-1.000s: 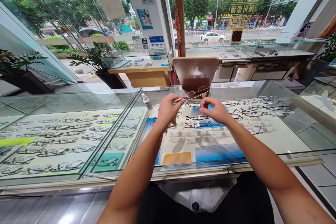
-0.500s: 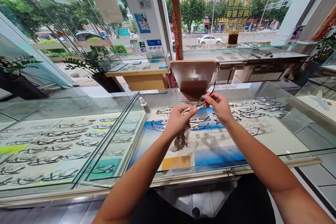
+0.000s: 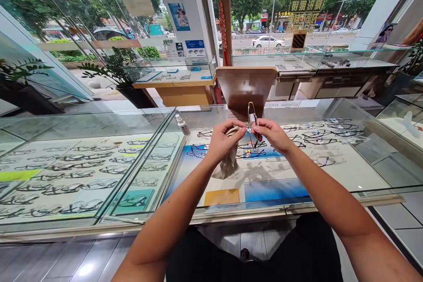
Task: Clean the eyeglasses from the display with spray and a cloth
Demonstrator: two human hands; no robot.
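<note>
Above the glass counter, my right hand (image 3: 272, 134) pinches a pair of eyeglasses (image 3: 251, 109) between thumb and fingers. The glasses stand on edge, with one side pointing up and the other hanging below the fingertips. My left hand (image 3: 226, 139) is closed around a crumpled greyish-beige cloth (image 3: 228, 165) that hangs beneath the palm. Its fingertips come right up to the glasses' left side; whether they touch the frame I cannot tell. A small white spray bottle (image 3: 183, 124) stands on the counter beyond my left hand.
Rows of eyeglasses (image 3: 79, 165) lie inside the glass display case (image 3: 99, 224) to the left, and more frames (image 3: 330, 132) at right. A yellow-orange piece (image 3: 222, 197) shows near the front edge. Across the counter stands a brown chair (image 3: 246, 86).
The eyeglasses have turned from a slant toward the upper right to nearly upright. My right hand has shifted slightly lower and left. The cloth stays in my left hand.
</note>
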